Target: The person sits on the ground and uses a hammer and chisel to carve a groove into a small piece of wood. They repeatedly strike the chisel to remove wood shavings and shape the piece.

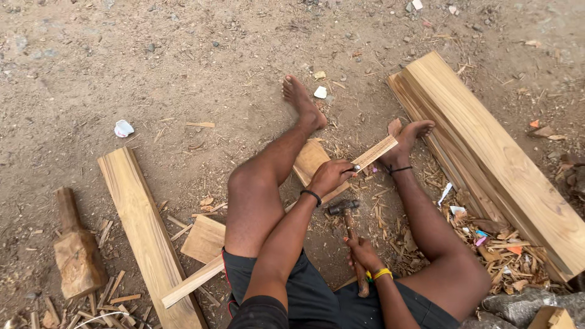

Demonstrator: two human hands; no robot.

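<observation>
A long pale wooden strip [292, 228] runs diagonally across the dirt between the seated person's legs, its far end under the right foot. The left hand [329, 176] is clamped on a small metal chisel [353, 168] set on it; just nearer the body, the right hand [364, 254] grips a wooden-handled steel hammer [347, 213], head pointing toward the chisel.

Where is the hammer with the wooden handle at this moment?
In the head view, the wooden-handled hammer is in the right hand, between the person's legs. Its dark metal head is just below the left hand, which holds a chisel on the long wooden strip.
</observation>
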